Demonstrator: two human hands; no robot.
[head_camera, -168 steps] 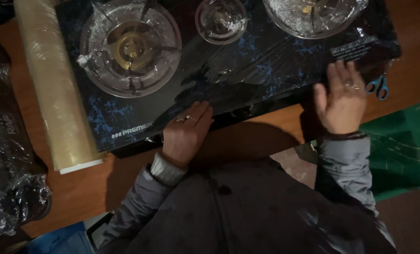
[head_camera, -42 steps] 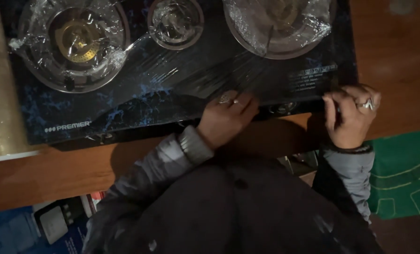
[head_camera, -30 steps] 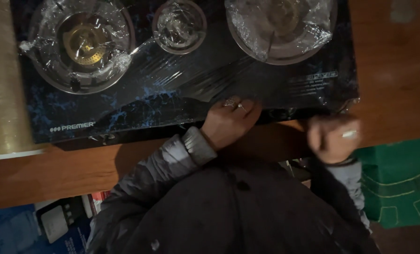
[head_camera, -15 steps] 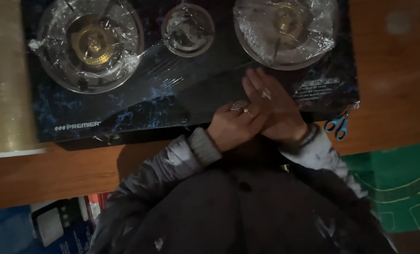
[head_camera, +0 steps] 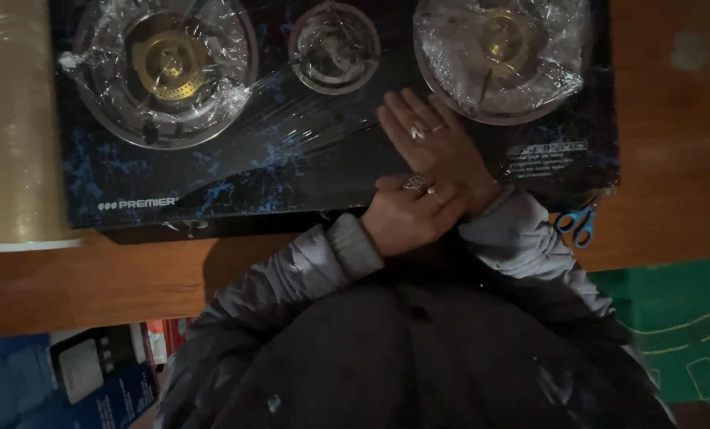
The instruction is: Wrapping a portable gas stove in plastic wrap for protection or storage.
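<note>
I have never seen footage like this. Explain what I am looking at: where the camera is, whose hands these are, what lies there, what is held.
The camera sits on a person's head and looks down at their own two hands. On a wooden table lies a dark glass gas stove with three burners, wrapped in clear plastic film. The right hand lies flat on the film; the left hand rests at the stove's near edge. Neither holds anything. A film roll lies to the left, blue-handled scissors to the right.

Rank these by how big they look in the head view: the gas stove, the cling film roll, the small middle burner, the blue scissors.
1. Gas stove, largest by far.
2. Cling film roll, partly cut off at the frame edge.
3. Small middle burner.
4. Blue scissors, smallest, though partly hidden under the stove edge.
</note>
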